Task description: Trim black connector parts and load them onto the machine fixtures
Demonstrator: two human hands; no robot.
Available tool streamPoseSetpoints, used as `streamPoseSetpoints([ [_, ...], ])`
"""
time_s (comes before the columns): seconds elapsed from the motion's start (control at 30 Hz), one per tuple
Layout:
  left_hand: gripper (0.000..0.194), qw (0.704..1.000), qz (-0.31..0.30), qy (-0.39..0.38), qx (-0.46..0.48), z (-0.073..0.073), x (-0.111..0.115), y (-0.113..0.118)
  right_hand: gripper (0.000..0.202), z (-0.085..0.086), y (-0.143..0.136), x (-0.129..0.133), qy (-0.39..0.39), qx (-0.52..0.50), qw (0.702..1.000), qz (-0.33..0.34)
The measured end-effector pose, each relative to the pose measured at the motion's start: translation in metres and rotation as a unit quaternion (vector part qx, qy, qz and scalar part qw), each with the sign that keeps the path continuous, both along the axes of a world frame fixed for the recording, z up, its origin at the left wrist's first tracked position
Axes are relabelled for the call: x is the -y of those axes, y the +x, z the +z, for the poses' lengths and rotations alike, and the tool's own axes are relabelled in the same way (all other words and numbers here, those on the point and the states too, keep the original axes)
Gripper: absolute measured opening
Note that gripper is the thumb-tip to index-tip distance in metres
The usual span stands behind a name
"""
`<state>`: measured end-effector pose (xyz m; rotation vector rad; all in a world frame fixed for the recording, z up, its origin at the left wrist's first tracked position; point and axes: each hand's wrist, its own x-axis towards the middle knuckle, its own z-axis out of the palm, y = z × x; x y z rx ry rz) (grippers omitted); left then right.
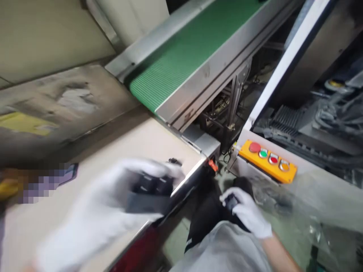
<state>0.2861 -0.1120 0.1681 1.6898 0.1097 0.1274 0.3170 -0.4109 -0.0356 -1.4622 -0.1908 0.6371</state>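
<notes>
My left hand (104, 200), in a white glove, reaches over the pale tabletop near its edge. Its fingers are wrapped round a black blocky part (150, 202) with rounded bumps along the top; motion blurs the details. Just beyond those fingers, a small black piece (175, 161) shows on the tabletop, partly covered. My right hand (248, 211), also gloved in white, is low above my lap, to the right of the table. Between its curled thumb and fingers sits a small dark piece (231, 202), whose kind I cannot make out.
A green conveyor belt (181, 56) slopes away from the far end of the table (133, 143). An orange button box (268, 160) is fixed to the machine on the right. A partly blurred-out phone-like object (68, 175) lies at left, beside a stained ledge (51, 94).
</notes>
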Motion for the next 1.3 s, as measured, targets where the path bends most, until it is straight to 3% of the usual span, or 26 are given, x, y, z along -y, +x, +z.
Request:
streamPoseSetpoints([
  [0.03, 0.044, 0.998, -0.035, -0.045, -0.038, -0.023, 0.014, -0.019, 0.043, 0.014, 0.0, -0.008, 0.054, 0.021, 0.998, -0.032],
  [0.1, 0.041, 0.985, -0.079, -0.144, -0.057, -0.062, 0.042, -0.035, 0.042, 0.045, 0.0, -0.025, 0.141, 0.075, 0.985, -0.066],
  [0.13, 0.042, 0.978, -0.083, -0.183, -0.048, -0.076, 0.055, -0.036, 0.042, 0.06, -0.002, -0.033, 0.19, 0.1, 0.972, -0.098],
  [0.2, 0.044, 0.968, -0.091, -0.234, -0.01, -0.092, 0.076, -0.029, 0.04, 0.084, -0.01, -0.045, 0.262, 0.152, 0.94, -0.156],
  [0.3, 0.045, 0.953, -0.131, -0.27, 0.035, -0.091, 0.094, -0.019, 0.039, 0.098, -0.031, -0.052, 0.273, 0.223, 0.906, -0.232],
  [0.4, 0.045, 0.945, -0.163, -0.276, 0.068, -0.086, 0.099, -0.018, 0.038, 0.096, -0.046, -0.05, 0.247, 0.268, 0.89, -0.275],
  [0.63, 0.044, 0.947, -0.186, -0.24, 0.1, -0.097, 0.091, -0.02, 0.039, 0.086, -0.057, -0.052, 0.212, 0.31, 0.879, -0.294],
  [0.8, 0.041, 0.936, -0.2, -0.259, 0.129, -0.096, 0.089, -0.018, 0.039, 0.078, -0.054, -0.056, 0.161, 0.333, 0.874, -0.314],
  [1.07, 0.04, 0.933, -0.19, -0.26, 0.163, -0.101, 0.087, -0.013, 0.037, 0.084, -0.045, -0.061, 0.134, 0.358, 0.866, -0.323],
  [1.17, 0.038, 0.944, -0.169, -0.215, 0.184, -0.098, 0.084, -0.011, 0.038, 0.09, -0.043, -0.066, 0.066, 0.385, 0.856, -0.34],
  [1.3, 0.044, 0.965, -0.077, -0.075, 0.24, -0.096, 0.085, -0.009, 0.059, 0.091, -0.039, -0.081, -0.075, 0.475, 0.819, -0.313],
])
